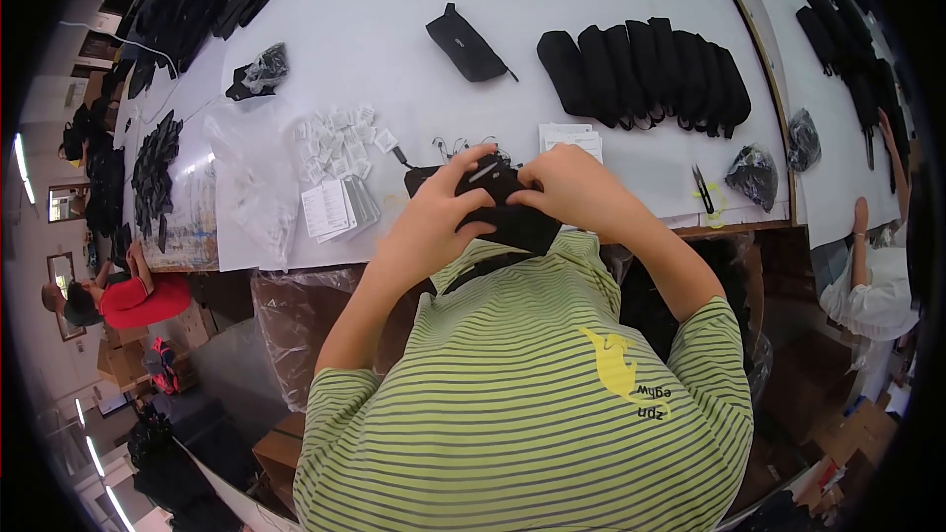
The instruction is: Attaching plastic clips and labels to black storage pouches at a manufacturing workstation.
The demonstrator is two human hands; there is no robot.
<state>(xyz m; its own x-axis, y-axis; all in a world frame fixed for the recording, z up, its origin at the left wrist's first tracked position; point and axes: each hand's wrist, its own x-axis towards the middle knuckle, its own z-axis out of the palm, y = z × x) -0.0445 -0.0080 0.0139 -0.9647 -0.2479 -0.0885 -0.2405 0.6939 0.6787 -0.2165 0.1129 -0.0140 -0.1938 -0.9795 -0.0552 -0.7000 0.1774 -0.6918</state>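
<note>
A black fabric pouch [522,227] is held at the table's near edge, close to my body. My left hand [429,222] grips its left side, with the fingers bent over the top. My right hand [576,187] pinches the pouch's upper edge between thumb and fingers. A small, shiny, light-coloured piece [485,171] shows on the pouch between my hands; its kind is unclear. Just beyond my fingers lie several thin dark cords [455,147]. Small white packets [340,143] and a stack of printed cards [340,207] lie left of my hands, with white papers [572,136] beyond my right hand.
A single pouch [468,47] and a row of black pouches [645,74] lie farther away. Thread snips [703,189] and a dark plastic-wrapped bundle [752,177] are at right. Clear plastic [251,177] and black straps [158,172] lie left. People work at both sides.
</note>
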